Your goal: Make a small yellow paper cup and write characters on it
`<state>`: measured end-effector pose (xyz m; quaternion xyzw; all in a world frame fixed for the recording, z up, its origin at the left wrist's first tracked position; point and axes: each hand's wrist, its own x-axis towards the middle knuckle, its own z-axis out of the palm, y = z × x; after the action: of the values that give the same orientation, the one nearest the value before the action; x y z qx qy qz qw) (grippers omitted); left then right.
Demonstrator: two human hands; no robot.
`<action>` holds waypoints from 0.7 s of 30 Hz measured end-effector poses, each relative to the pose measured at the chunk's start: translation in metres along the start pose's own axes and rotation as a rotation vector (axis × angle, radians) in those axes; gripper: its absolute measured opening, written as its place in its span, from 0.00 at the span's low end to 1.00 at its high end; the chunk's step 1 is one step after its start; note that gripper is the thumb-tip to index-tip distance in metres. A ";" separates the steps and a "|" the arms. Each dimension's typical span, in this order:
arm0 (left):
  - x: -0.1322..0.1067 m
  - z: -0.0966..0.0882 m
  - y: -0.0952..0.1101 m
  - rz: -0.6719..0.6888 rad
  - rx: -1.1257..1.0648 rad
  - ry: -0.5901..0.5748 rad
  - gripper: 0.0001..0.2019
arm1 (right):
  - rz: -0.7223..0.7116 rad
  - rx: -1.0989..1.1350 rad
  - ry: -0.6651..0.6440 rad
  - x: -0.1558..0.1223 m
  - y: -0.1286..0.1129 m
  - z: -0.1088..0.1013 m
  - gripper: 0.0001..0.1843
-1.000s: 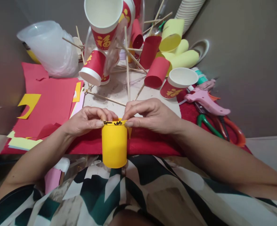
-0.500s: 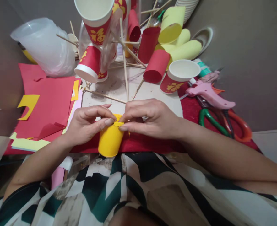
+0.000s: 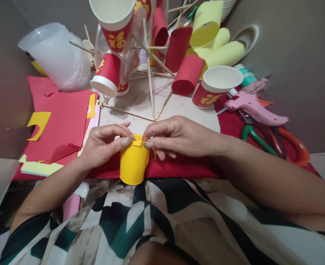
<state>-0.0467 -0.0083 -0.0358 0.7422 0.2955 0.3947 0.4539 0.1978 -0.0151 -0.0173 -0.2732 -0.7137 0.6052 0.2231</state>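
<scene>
A yellow paper tube point(image 3: 133, 165) stands upright at the table's front edge, between my two hands. Its upper rim has a small folded yellow strip point(image 3: 136, 143) across it. My left hand point(image 3: 107, 143) pinches the rim on the left, thumb outside and fingertips inside. On the right, my right hand point(image 3: 179, 138) pinches the same rim between thumb and forefinger, its other fingers curled below. A bit of yellow paper pokes out by the right fingers. The inside of the tube is mostly hidden.
Red paper sheets point(image 3: 60, 125) lie stacked at left. Behind are red-and-white paper cups point(image 3: 222, 79), a frame of wooden sticks point(image 3: 150, 73) and red paper tubes point(image 3: 187, 75). A pink glue gun point(image 3: 258, 108) and scissors point(image 3: 259, 141) lie at right. Plastic cups point(image 3: 54, 55) stand back left.
My right fingers have shifted right along the tube's rim, and its lower fingers now show. The folded strip is more exposed. The whole view has moved slightly.
</scene>
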 end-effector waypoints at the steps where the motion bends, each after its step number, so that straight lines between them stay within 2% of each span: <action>1: 0.000 0.000 0.001 -0.002 -0.001 -0.025 0.05 | 0.006 -0.005 -0.016 0.000 -0.001 0.000 0.10; 10: 0.004 0.002 0.004 -0.059 0.009 -0.089 0.08 | 0.042 0.012 -0.028 0.000 -0.003 0.003 0.10; 16: 0.003 0.003 0.006 -0.021 0.037 -0.138 0.03 | 0.051 0.014 -0.017 0.000 -0.002 0.005 0.10; 21: 0.002 0.004 0.011 0.002 0.112 -0.164 0.05 | -0.037 -0.076 0.004 0.000 -0.003 0.006 0.10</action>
<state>-0.0409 -0.0132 -0.0262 0.7965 0.2781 0.3160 0.4340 0.1937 -0.0204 -0.0154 -0.2694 -0.7406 0.5729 0.2252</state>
